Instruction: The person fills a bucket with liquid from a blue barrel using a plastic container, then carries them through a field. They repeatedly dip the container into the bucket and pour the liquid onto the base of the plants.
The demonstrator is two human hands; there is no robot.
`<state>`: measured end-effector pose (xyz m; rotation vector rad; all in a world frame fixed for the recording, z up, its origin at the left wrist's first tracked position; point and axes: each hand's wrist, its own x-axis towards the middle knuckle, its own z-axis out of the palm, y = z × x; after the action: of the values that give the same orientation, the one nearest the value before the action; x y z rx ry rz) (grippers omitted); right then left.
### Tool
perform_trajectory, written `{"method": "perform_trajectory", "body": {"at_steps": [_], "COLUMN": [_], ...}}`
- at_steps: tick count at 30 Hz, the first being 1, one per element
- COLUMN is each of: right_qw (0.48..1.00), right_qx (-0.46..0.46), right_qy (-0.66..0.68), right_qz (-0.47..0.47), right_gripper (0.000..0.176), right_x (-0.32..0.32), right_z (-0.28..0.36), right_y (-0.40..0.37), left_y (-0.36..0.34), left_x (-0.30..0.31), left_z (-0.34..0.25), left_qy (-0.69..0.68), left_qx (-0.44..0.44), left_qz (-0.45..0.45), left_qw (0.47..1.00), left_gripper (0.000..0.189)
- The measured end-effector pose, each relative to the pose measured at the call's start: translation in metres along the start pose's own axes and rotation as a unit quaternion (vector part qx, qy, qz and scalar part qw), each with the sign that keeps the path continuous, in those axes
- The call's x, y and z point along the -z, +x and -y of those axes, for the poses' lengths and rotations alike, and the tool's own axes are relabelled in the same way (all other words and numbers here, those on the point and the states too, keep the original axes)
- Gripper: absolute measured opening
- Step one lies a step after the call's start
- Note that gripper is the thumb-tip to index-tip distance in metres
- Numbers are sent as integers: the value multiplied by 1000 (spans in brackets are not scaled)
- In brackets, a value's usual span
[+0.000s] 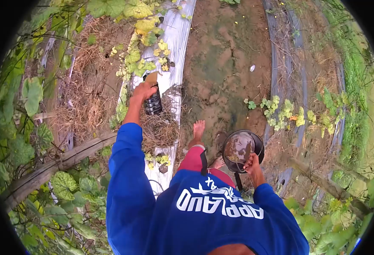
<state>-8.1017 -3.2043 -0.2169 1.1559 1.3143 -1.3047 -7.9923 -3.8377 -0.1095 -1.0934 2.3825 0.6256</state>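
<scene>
Fingers (249,161) of the right hand (253,165) curl over the rim of a round black pail of brown liquid (239,148), carried close to the body, just beside the raised knee in red cloth and near the bare foot (198,127). Farther out, the left hand (143,91), at the end of a blue long sleeve (125,170), is wrapped around the upper part of a dark ribbed bottle with a tan top (153,104), held over a heap of dry brown straw (159,127) on the silver plastic mulch sheet (176,38). Yellow-green vine leaves (140,55) lie beyond the bottle, and a bare muddy path (225,55) runs ahead
</scene>
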Motion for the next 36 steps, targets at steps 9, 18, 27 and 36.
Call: {"method": "perform_trajectory", "body": {"at_steps": [9,18,27,36], "right_qw": [996,970,949,921], "right_qx": [-12,-26,20,60], "right_qy": [82,220,262,371], "right_qz": [31,105,177,100], "right_gripper": [46,43,42,40], "right_x": [-12,-18,-13,16], "right_z": [34,28,-16,-49], "right_y": [-21,-4,-5,8], "left_y": [29,-37,-83,-145], "left_x": [15,-38,-96,-191], "left_z": [-10,-115,-326,-525], "left_qy": [-13,-42,145,299], "left_qx": [-22,-189,-441,-641], "left_qz": [-41,-158,90,160], "left_qw": [999,968,881,689], "left_gripper": [54,42,37,35]}}
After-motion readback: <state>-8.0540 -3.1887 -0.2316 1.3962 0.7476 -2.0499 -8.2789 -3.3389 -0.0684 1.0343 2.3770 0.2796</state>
